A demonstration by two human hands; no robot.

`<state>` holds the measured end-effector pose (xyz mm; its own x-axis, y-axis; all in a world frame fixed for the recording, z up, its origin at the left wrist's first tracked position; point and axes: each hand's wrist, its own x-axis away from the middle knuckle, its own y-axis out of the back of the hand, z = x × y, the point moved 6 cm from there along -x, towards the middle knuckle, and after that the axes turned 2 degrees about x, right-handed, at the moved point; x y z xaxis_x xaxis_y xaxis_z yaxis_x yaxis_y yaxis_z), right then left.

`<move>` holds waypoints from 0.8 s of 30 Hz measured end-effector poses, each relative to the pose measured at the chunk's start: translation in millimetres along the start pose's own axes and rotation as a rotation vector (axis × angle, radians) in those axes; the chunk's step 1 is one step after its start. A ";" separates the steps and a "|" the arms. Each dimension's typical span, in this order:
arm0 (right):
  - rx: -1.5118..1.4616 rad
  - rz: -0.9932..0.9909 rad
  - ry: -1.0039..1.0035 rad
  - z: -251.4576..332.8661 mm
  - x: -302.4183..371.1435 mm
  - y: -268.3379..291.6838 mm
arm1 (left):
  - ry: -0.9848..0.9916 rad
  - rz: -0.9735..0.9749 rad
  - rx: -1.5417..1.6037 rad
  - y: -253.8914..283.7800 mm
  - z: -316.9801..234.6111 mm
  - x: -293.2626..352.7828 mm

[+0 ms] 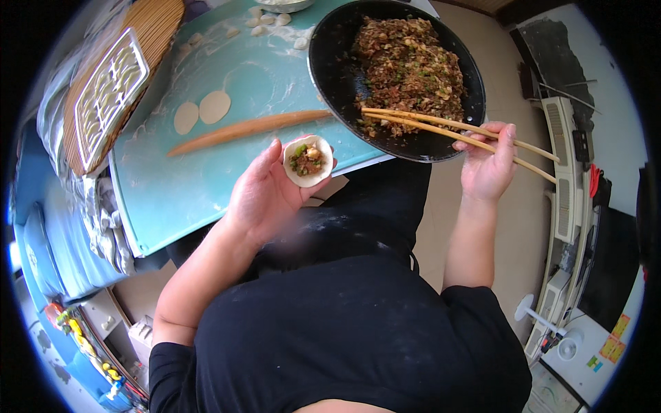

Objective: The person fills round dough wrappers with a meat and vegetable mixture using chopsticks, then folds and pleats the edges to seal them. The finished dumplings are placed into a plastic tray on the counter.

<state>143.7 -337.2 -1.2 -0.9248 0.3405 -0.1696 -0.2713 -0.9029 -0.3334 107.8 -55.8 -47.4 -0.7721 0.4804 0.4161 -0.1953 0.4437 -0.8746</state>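
Observation:
A round dumpling wrapper (292, 153) with a mound of filling (308, 161) at its middle rests in my left hand (258, 189), the fingers cupped under it. My right hand (487, 162) grips a pair of wooden chopsticks (447, 127), their tips over the near-left edge of the filling in the pan. That black pan (337, 69) holds a large heap of chopped filling (413, 65). Left of the pan, a wooden rolling pin (248, 131) lies across the floured green board (151, 199). Beyond it are two flat wrappers (215, 107).
At the far left, a white tray (84, 131) of shaped dumplings sits on a woven mat (155, 20). Small dough pieces (259, 30) and a metal bowl (286, 5) are at the board's far edge. A blue sofa (65, 241) stands left, a radiator (561, 144) right.

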 end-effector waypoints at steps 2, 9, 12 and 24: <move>0.180 -0.076 0.069 3.0 0.7 12.0 | 0.030 -0.035 0.014 3.3 5.4 -6.3; 0.306 0.078 0.131 -9.2 8.7 16.2 | 0.123 -0.071 -0.028 0.1 22.3 -22.5; 0.295 0.135 0.097 -16.6 10.2 14.0 | 0.129 -0.092 -0.059 5.3 29.5 -29.5; 0.291 0.253 0.209 -0.7 38.9 -20.5 | 0.073 -0.094 -0.035 6.8 31.3 -53.9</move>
<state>113.5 -305.3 -1.6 -0.9060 0.1175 -0.4067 -0.1343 -0.9909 0.0128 129.1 -102.3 -83.6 -0.7050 0.4887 0.5139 -0.2423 0.5152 -0.8221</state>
